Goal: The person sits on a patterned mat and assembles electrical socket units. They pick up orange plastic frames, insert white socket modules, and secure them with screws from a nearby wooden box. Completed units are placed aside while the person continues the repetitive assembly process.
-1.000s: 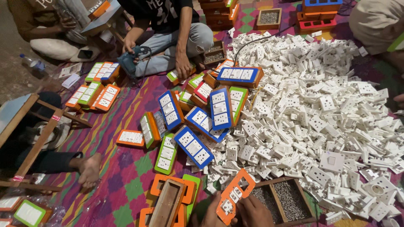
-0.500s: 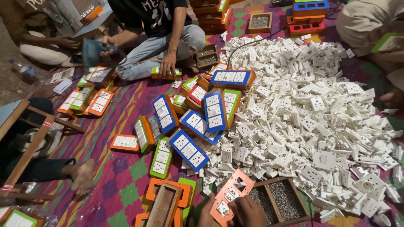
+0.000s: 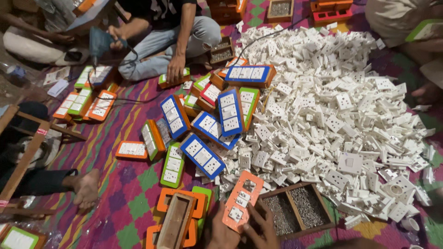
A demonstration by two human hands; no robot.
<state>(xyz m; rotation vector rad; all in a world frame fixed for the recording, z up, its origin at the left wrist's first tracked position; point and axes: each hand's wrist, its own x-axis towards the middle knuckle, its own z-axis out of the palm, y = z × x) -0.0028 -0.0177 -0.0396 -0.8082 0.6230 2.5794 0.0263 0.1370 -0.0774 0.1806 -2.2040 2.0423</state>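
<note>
Head view, looking down at the bottom edge: the left hand [image 3: 220,233] grips the lower end of an orange switchboard plate [image 3: 242,199], fingers closed around it from below, and the right hand [image 3: 263,226] steadies the same plate from the right side, its fingers curled against the edge and spread over the lower openings. The plate tilts up and to the right, just above the patterned floor mat [image 3: 129,203], with a few white socket modules already seated in its cut-outs and at least one opening at the top that looks unfilled, though this is hard to tell. Just right of the hands sits a wooden tray of screws [image 3: 295,210], split into two compartments. Beyond it spreads a large pile of loose white socket modules [image 3: 332,101], which suggests that much fitting remains. To the left lie finished boards: blue-framed boards [image 3: 203,154], green-framed and orange-framed ones near them, so a good batch appears done. An open wooden box [image 3: 175,221] rests on empty orange and green frames [image 3: 198,205] just left of the left hand. Across the mat, another person sits with a blue power drill [image 3: 99,44] in one hand, the other hand resting on a board. A bare foot [image 3: 85,189] lies at the left.
</note>
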